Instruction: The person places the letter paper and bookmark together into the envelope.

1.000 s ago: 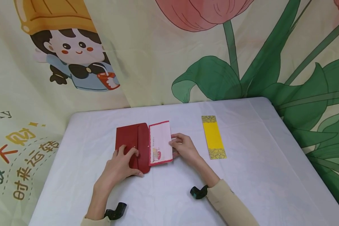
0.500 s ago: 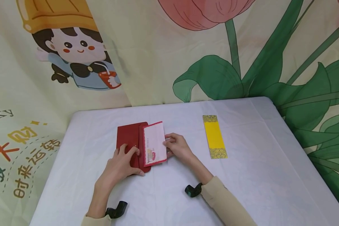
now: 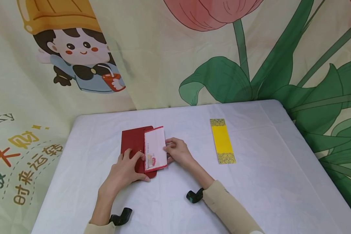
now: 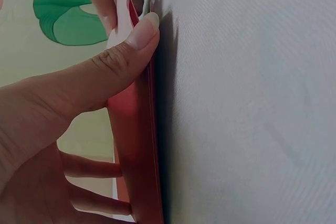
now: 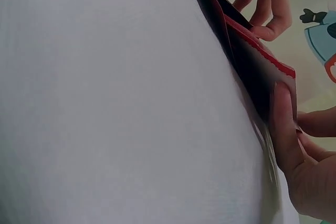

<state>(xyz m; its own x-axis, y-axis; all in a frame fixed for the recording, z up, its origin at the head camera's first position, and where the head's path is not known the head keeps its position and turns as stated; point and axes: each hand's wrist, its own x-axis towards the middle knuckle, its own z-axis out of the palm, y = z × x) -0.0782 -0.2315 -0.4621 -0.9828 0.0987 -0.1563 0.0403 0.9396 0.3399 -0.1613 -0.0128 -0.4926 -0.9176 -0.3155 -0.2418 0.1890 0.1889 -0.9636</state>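
A dark red envelope (image 3: pixel 132 140) lies on the white tablecloth, its flap side toward the right. My left hand (image 3: pixel 123 171) holds it, with bent fingers on its face and the thumb (image 4: pixel 143 34) on its near edge. Over the flap side lies a white card with a red border (image 3: pixel 156 143), a small colored picture near its lower left. My right hand (image 3: pixel 179 151) pinches the card's right edge between thumb (image 5: pixel 284 108) and fingers. The card's left edge is at the left index finger; whether it is inside the envelope's mouth, I cannot tell.
A yellow strip with patterned ends (image 3: pixel 223 140) lies flat on the tablecloth (image 3: pixel 260 169) to the right of the hands. Behind the table hangs a printed backdrop (image 3: pixel 152 65). Both wrists wear a black camera mount (image 3: pixel 121 217).
The right hand has carried the card leftward, from the flap's right side to lying over it beside the left fingers. The left hand, envelope and yellow strip stay where they were.
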